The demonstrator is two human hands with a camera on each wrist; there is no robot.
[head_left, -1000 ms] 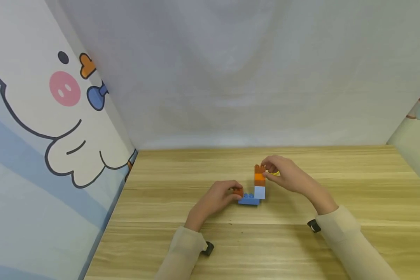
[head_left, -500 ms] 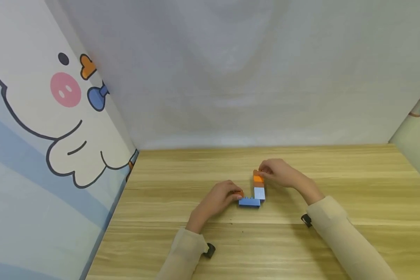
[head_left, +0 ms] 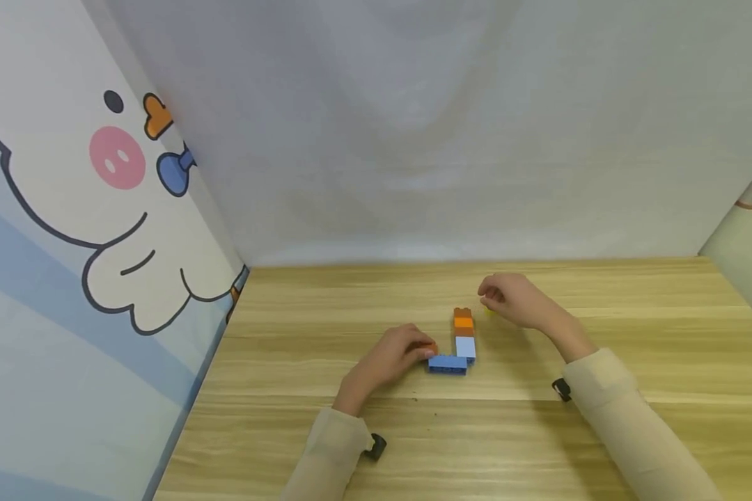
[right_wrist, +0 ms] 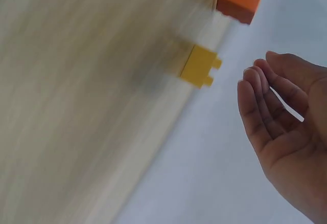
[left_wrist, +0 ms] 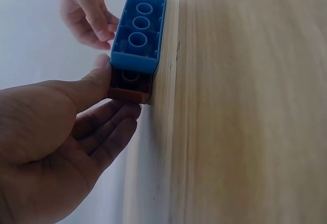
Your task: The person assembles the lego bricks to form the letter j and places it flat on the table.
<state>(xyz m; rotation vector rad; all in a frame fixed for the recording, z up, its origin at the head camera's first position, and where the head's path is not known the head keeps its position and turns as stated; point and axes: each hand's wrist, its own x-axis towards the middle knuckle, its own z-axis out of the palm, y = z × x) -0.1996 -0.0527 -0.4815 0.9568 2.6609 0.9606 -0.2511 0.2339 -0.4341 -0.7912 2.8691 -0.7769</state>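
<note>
My left hand [head_left: 388, 355] pinches an orange-brown toy brick [left_wrist: 127, 95] at the left end of the joined bricks, with the thumb on one side and the fingers beneath. A long blue brick [head_left: 448, 364] joins it; its hollow underside shows in the left wrist view. From its right end run a light blue brick [head_left: 466, 346] and a stack of orange bricks [head_left: 463, 323], farther back. Near a small yellow brick [right_wrist: 198, 66], my right hand [head_left: 515, 300] hovers with fingers loosely bent and nothing between them. In the right wrist view it stays apart from that brick.
All the bricks are on a wood-grain table [head_left: 351, 292]. A pale grey curtain [head_left: 445, 174] hangs along its far edge. At the left stands a panel [head_left: 50, 209] with a cartoon character.
My right hand has let go of the orange stack and moved off to the right, beside the yellow brick. The joined bricks have tipped slightly; my left hand keeps its grip.
</note>
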